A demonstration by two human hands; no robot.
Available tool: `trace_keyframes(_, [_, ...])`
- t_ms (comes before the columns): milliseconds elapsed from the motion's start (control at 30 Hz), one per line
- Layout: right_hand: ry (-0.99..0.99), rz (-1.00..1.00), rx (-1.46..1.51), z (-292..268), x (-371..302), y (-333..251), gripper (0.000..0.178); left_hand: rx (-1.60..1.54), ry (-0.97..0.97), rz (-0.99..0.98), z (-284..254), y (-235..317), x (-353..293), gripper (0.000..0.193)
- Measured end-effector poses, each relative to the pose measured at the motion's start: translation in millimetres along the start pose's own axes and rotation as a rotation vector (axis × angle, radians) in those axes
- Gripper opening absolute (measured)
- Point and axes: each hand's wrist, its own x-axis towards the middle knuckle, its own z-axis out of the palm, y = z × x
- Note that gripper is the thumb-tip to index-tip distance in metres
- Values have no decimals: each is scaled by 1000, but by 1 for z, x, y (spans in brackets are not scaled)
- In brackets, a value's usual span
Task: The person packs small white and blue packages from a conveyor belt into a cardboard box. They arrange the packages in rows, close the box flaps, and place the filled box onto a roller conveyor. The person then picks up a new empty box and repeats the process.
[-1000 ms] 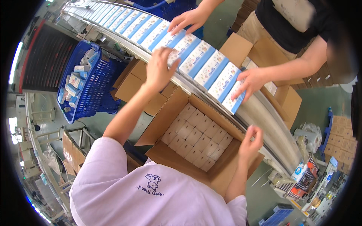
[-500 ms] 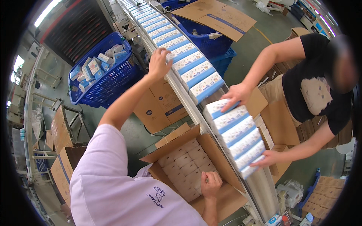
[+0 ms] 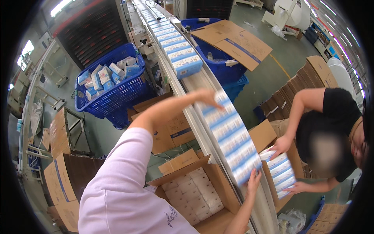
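A row of several blue-and-white tissue packs (image 3: 230, 134) is tilted over the conveyor belt, squeezed end to end between my two hands. My left hand (image 3: 210, 98) grips its far end, slightly blurred by motion. At the near end, my right hand (image 3: 252, 182) presses with its fingers against the last pack. Below and left of the belt, near my body, stands an open cardboard carton (image 3: 223, 179) filled with white packs (image 3: 193, 191) standing on end. More tissue packs (image 3: 186, 62) sit in a line farther up the conveyor belt (image 3: 198, 84), apart from my row.
Across the belt a co-worker holds another row of packs (image 3: 279, 173) in an open carton (image 3: 261, 132). A blue basket (image 3: 111, 105) of loose packs stands at left. Behind the belt, a flattened cardboard sheet (image 3: 243, 45) lies over a blue bin (image 3: 210, 48).
My left hand has moved right and my right hand has risen from the carton; both have taken hold of a row. The co-worker's row has moved off the belt into their carton.
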Motion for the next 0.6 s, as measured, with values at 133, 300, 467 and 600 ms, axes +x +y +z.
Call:
trace_keyframes(133, [346,-9,-342,-35,10,43,88,-129,-64,59,80,77,-16,103])
trace_keyframes(300, [352,-217,-91,-64,-35,15,89,-454,-49,124,94,107,-58,92])
trace_keyframes(467, [681,-457,-121,-101,-163,43,98,-553,205,525,88,131,-173,94])
trace_keyframes(600, [546,-303,-237,-96,-254,94,100,-558,97,367,139,106,-255,95])
